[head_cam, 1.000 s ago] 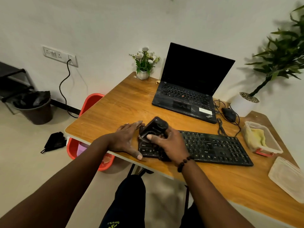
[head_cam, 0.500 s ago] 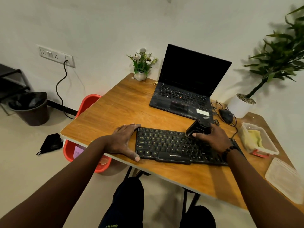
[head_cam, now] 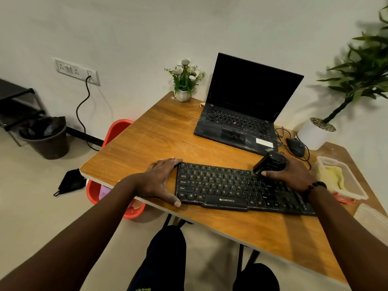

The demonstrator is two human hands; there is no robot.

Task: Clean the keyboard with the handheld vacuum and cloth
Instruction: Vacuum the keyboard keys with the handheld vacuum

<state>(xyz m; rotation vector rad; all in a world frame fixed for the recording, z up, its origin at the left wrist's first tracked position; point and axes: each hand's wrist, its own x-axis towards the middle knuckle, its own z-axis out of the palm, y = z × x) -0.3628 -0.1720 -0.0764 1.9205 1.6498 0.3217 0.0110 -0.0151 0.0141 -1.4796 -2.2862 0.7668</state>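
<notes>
The left hand [head_cam: 160,179] lies flat with fingers spread, bracing the left end of the keyboard [head_cam: 237,186], whose length runs left to right across the desk [head_cam: 159,137]. The right hand [head_cam: 290,175] grips the vacuum [head_cam: 269,163] over its right half; the cloth [head_cam: 336,178] waits in a tub farther right.

A broad bare stretch of the worktop [head_cam: 159,131] lies open between the keyboard [head_cam: 231,187] and the flower pot [head_cam: 183,94] at the far edge, left of the laptop [head_cam: 241,124]. The left hand [head_cam: 159,179] lies flat against the keyboard's left end, closing that side. At the right end the way is crowded: the right hand [head_cam: 294,175] with the vacuum [head_cam: 269,163] sits over the keys, with the mouse [head_cam: 295,147] and its looped cable [head_cam: 282,135] just behind, and a clear tub [head_cam: 357,194] holding a yellow cloth [head_cam: 336,177] close beside. A bare strip of wood runs along the near edge in front of the keyboard.
</notes>
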